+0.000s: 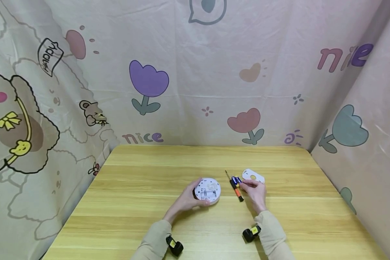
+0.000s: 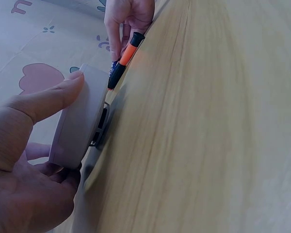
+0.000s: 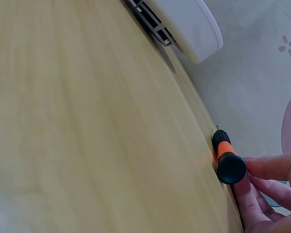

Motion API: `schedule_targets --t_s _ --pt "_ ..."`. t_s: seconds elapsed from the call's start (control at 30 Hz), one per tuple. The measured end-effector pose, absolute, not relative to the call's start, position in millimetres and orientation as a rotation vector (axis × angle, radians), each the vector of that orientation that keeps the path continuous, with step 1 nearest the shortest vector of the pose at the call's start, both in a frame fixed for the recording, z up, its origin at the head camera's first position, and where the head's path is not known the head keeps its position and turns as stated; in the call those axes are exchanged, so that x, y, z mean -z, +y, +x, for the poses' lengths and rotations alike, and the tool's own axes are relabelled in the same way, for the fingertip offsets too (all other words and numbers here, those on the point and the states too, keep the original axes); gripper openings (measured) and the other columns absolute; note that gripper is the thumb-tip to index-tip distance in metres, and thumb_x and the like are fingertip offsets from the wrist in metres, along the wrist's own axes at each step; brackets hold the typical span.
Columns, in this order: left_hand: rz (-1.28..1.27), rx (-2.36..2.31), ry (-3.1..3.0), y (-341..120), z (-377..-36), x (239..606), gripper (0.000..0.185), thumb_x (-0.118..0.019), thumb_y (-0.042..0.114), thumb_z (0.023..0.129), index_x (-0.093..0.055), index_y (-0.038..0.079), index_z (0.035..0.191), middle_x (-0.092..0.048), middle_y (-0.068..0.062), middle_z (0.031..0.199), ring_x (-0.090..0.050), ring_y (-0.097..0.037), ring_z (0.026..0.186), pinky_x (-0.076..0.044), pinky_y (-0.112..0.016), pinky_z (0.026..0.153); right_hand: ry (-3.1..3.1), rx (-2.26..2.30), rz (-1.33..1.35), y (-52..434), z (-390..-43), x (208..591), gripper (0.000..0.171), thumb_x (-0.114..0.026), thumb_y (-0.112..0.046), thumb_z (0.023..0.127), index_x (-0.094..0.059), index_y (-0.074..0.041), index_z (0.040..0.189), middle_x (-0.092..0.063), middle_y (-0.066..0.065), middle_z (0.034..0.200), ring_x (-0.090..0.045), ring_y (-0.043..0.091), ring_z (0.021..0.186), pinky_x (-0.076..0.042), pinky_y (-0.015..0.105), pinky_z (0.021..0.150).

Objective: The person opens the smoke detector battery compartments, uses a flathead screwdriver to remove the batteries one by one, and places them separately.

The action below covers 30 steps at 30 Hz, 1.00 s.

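Observation:
A round white device [image 1: 208,190] lies on the wooden table [image 1: 143,180] with its ribbed underside up. My left hand [image 1: 189,198] grips its left rim, the thumb [image 2: 48,99] lying over the edge of the device [image 2: 80,128]. Just to its right lies an orange and black screwdriver [image 1: 235,189], with small blue batteries [image 1: 236,180] beside it. My right hand [image 1: 251,187] reaches these with curled fingers and pinches a blue battery [image 2: 115,65] next to the screwdriver [image 2: 127,52]. In the right wrist view the screwdriver's handle end [image 3: 229,162] lies against my fingers [image 3: 269,167].
A flat white cover plate [image 1: 253,176] with a hole lies just behind my right hand. Patterned cloth [image 1: 195,79] walls the table in at the back and both sides. Bare wood shows on the left half and along the front edge.

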<state>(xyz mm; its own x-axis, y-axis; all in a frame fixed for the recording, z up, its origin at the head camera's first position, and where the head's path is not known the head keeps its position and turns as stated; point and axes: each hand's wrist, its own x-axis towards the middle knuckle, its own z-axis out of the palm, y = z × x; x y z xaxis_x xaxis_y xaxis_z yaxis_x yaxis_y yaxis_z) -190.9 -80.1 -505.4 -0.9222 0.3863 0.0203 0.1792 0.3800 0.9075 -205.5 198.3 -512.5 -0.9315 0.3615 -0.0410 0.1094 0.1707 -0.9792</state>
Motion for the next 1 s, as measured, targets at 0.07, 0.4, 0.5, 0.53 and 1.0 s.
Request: schedule_targets --t_s 0.07,0.4,0.5,0.53,1.0 --pt "0.506 -1.566 2.443 -80.1 -190.9 505.2 0.105 -0.089 0.017 0.073 -0.027 -0.003 0.156 -0.028 -0.03 0.161 -0.027 -0.05 0.149 -0.018 -0.068 0.123 -2.24 -1.844 -0.459 198.8 -205.6 512.8 0.03 -0.08 -0.001 0.081 -0.071 0.012 0.106 -0.077 0.0 0.08 -0.062 -0.006 0.064 -0.053 0.009 0.064" --pt "0.498 -1.577 2.429 -80.3 -189.5 503.5 0.105 -0.088 0.016 0.073 -0.027 -0.003 0.156 -0.028 -0.03 0.161 -0.027 -0.051 0.149 -0.017 -0.068 0.123 -2.222 -1.882 -0.456 198.8 -204.9 513.4 0.031 -0.078 -0.002 0.083 -0.07 0.013 0.108 -0.077 0.003 0.078 -0.064 -0.004 0.062 -0.055 0.011 0.063" --pt "0.495 -1.574 2.43 -80.1 -189.3 503.1 0.105 -0.089 0.017 0.073 -0.027 -0.003 0.156 -0.028 -0.029 0.161 -0.027 -0.05 0.149 -0.018 -0.068 0.123 -2.206 -1.902 -0.45 198.8 -204.6 514.2 0.031 -0.077 -0.002 0.083 -0.069 0.014 0.109 -0.077 0.006 0.079 -0.064 -0.004 0.062 -0.055 0.011 0.062" --pt "0.492 -1.575 2.431 -80.0 -189.4 503.2 0.105 -0.089 0.017 0.073 -0.027 -0.003 0.156 -0.028 -0.029 0.161 -0.027 -0.05 0.149 -0.017 -0.068 0.123 -2.203 -1.909 -0.444 198.8 -204.5 514.3 0.03 -0.077 -0.001 0.083 -0.069 0.014 0.109 -0.078 0.005 0.08 -0.064 -0.004 0.062 -0.055 0.011 0.062" --pt "0.486 -1.563 2.441 -79.5 -188.5 503.3 0.105 -0.088 0.017 0.073 -0.028 -0.001 0.157 -0.028 -0.029 0.161 -0.026 -0.051 0.149 -0.017 -0.07 0.122 -2.183 -2.018 -0.406 201.3 -205.1 516.3 0.033 -0.075 0.004 0.083 -0.065 0.017 0.112 -0.072 -0.01 0.074 -0.064 -0.001 0.065 -0.056 0.014 0.063"
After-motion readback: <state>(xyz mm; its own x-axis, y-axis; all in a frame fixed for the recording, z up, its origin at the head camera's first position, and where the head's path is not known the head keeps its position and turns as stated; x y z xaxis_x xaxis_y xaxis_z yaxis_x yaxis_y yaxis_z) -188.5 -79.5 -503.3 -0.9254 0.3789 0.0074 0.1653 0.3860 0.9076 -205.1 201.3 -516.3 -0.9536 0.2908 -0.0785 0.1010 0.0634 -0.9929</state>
